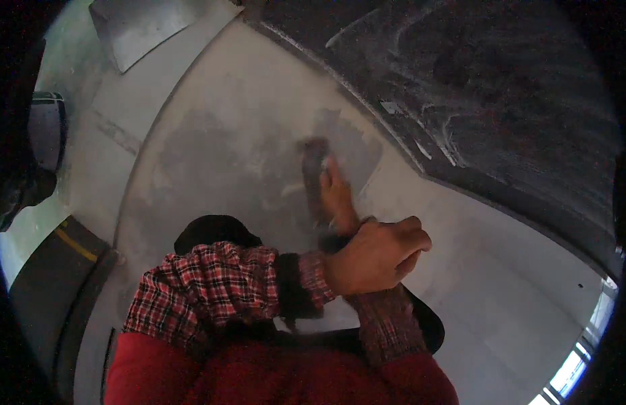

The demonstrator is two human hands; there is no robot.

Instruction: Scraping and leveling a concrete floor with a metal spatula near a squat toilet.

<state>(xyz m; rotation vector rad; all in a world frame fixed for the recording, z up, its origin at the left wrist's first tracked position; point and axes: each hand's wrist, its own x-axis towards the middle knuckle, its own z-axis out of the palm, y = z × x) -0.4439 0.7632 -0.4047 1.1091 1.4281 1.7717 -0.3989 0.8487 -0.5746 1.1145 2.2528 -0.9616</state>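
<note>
The right hand (pixel 338 197) holds a blurred dark tool (pixel 313 169) near the floor's (pixel 454 223) right edge; the left hand's (pixel 379 258) grip is unclear. Work seems partway: grey patches (pixel 205 165) show, pale areas (pixel 265 74) remain.

The plaid sleeve (pixel 222 277) is woven cloth, matt; the red garment (pixel 272 374) is soft-looking matt cloth. The pale floor (pixel 235 74) is matt, with cloudy, powdery grey patches. The dark panel (pixel 508 81) is matt with chalky white streaks; the grey sheet (pixel 141 30) appears smooth, faintly glossy; blur obscures the dark tool's (pixel 313 179) finish.
</note>
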